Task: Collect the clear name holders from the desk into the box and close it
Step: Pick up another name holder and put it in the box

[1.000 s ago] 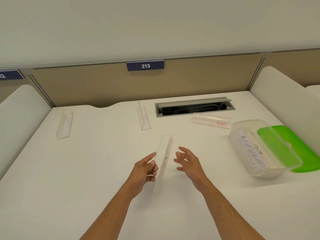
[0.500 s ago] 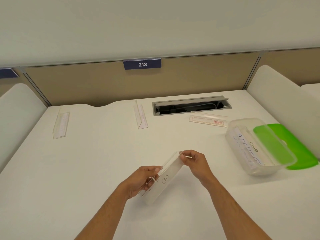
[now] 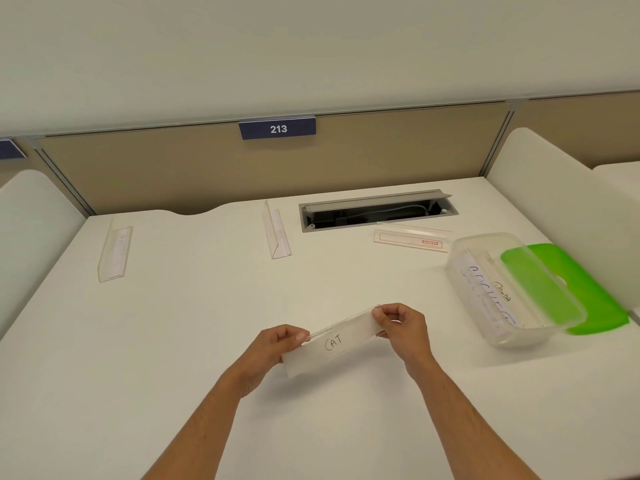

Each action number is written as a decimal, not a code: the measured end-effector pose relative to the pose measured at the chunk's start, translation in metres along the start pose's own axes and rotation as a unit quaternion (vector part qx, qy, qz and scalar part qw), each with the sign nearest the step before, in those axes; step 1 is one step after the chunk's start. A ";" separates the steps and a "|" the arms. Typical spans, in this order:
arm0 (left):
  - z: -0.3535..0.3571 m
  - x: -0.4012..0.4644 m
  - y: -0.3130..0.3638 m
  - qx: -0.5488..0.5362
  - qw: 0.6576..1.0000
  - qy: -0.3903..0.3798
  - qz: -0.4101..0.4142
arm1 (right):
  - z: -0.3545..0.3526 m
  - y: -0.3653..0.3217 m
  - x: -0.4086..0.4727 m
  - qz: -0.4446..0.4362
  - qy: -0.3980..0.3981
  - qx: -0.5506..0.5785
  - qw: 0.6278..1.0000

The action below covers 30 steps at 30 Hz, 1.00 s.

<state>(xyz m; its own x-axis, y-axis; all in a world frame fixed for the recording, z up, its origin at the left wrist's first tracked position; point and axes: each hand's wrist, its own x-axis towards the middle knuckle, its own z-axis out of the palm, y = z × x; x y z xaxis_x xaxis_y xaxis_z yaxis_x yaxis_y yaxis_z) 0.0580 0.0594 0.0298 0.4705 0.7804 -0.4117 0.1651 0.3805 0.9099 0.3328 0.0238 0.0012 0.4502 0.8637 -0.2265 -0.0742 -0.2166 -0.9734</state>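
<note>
I hold a clear name holder (image 3: 337,342) with a paper reading "CAT" above the white desk (image 3: 173,341). My left hand (image 3: 277,348) grips its left end and my right hand (image 3: 401,327) pinches its right end. Three more clear holders lie on the desk: one at far left (image 3: 115,252), one at centre back (image 3: 276,229), one flat with a red label (image 3: 412,239). The clear plastic box (image 3: 460,251) stands open at the right with labelled holders inside. Its green lid (image 3: 585,292) lies behind it, partly under the box.
An open cable tray (image 3: 377,213) is sunk into the desk at the back. A tan partition with a blue "213" sign (image 3: 277,128) closes the rear. White rounded side dividers (image 3: 540,188) stand at both sides.
The holder lay on the desk between my open hands. Both hands took hold of it, lifted it and turned it crosswise, so the "CAT" paper faces me.
</note>
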 end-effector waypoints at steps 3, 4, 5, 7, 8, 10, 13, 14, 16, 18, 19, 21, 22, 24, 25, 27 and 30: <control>0.000 0.000 -0.006 -0.008 1.000 -0.002 0.018 | 0.000 0.001 0.000 0.004 0.018 0.004 1.000; 0.001 0.000 -0.008 -0.011 1.000 0.006 0.019 | 0.000 0.002 0.000 0.005 0.020 0.004 1.000; 0.001 0.001 -0.010 -0.016 1.000 0.017 0.017 | 0.001 0.002 0.000 0.006 0.020 0.004 1.000; 0.002 0.002 -0.013 -0.026 0.999 0.035 0.015 | 0.001 0.003 -0.002 0.008 0.016 0.006 1.000; 0.002 0.002 -0.014 -0.030 0.999 0.041 0.016 | 0.002 0.003 -0.002 0.009 0.015 0.009 1.000; 0.003 0.002 -0.014 -0.038 0.998 0.051 0.017 | 0.002 0.003 -0.003 0.009 0.012 0.017 1.000; 0.004 0.002 -0.014 -0.040 0.997 0.068 0.022 | 0.002 0.002 -0.005 0.009 0.005 0.029 1.000; 0.004 0.003 -0.014 -0.040 0.996 0.072 0.023 | 0.002 0.001 -0.005 0.009 0.004 0.031 0.999; 0.004 0.003 -0.014 -0.039 0.996 0.077 0.026 | 0.002 0.000 -0.005 0.008 0.000 0.035 0.999; 0.003 0.003 -0.014 -0.035 0.996 0.077 0.027 | 0.001 0.000 -0.004 0.007 -0.002 0.036 0.999; 0.003 0.003 -0.014 -0.033 0.996 0.077 0.027 | 0.001 -0.001 -0.004 0.006 -0.003 0.035 0.999; 0.001 0.003 -0.014 -0.026 0.996 0.075 0.028 | -0.001 -0.001 -0.004 0.008 -0.007 0.031 0.999; 0.001 0.003 -0.013 -0.023 0.997 0.074 0.028 | -0.001 -0.002 -0.004 0.009 -0.007 0.028 1.000; 0.000 0.003 -0.012 -0.019 0.997 0.073 0.023 | -0.004 -0.003 -0.005 0.002 -0.007 0.017 1.000; -0.001 0.003 -0.012 -0.019 0.997 0.073 0.020 | -0.005 -0.004 -0.005 -0.007 -0.013 0.007 1.000; -0.002 0.003 -0.011 -0.016 0.997 0.071 0.016 | -0.009 -0.007 -0.006 -0.034 -0.042 -0.011 0.998; -0.001 0.003 -0.010 -0.011 0.998 0.061 0.018 | -0.016 -0.015 -0.009 -0.043 -0.126 -0.018 0.991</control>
<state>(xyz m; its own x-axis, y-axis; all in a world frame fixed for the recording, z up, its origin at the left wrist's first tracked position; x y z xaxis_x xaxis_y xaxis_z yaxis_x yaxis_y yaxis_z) 0.0566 0.0585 0.0194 0.3660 0.8483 -0.3826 0.1305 0.3603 0.9237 0.3436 0.0121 0.0183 0.2166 0.9648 -0.1491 -0.0126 -0.1500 -0.9886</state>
